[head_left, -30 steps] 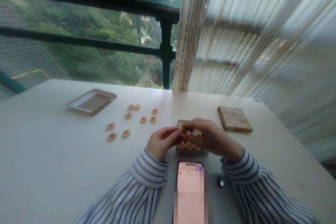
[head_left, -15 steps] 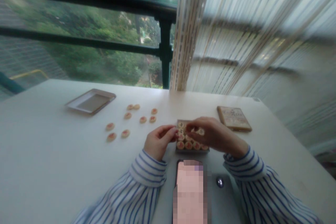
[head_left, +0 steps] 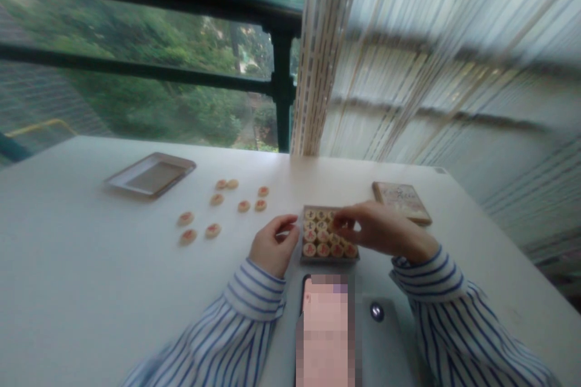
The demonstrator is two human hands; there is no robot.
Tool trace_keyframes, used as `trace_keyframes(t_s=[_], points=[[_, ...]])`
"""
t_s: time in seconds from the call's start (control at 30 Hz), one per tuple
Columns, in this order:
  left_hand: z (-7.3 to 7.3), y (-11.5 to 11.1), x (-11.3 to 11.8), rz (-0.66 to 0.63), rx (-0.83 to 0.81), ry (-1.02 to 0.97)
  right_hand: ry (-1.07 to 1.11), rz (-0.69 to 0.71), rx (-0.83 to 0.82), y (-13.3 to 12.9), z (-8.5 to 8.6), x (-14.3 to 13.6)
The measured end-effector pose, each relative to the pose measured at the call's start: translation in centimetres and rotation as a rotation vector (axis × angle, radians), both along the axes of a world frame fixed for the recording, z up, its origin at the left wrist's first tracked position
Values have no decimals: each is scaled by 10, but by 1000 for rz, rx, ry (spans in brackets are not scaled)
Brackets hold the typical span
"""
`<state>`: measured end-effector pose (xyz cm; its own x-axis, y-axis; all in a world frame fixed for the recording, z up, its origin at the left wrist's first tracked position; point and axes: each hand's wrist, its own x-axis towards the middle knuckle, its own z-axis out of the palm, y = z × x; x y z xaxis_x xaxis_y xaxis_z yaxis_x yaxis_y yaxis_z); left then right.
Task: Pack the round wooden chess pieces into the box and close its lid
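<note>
Nine loose discs (head_left: 213, 230) lie left of centre. I judge placement underway: right hand (head_left: 379, 227) over the central box (head_left: 329, 260), fingers narrow, hold unclear; left hand (head_left: 272, 248) empty, fingers parted. Careful seating appears required.

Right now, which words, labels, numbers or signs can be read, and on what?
"士": two black-marked discs, left column of the box.
"兵": red-marked discs in the nearest row.
Too blurred: the loose discs, brown case, other boxed discs.
Phone screen: pixelated.
</note>
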<state>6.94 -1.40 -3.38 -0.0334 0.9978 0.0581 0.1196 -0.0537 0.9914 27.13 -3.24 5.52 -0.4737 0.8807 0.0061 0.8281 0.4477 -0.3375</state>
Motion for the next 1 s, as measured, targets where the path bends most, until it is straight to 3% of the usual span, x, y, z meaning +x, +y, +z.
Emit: trace_keyframes(t_s=[0.3, 1.0], points=[[-9, 2, 0, -40, 23, 89, -95, -13, -53, 4, -8, 4], [-17, 2, 3, -20, -21, 24, -166, 1, -91, 12, -22, 6]])
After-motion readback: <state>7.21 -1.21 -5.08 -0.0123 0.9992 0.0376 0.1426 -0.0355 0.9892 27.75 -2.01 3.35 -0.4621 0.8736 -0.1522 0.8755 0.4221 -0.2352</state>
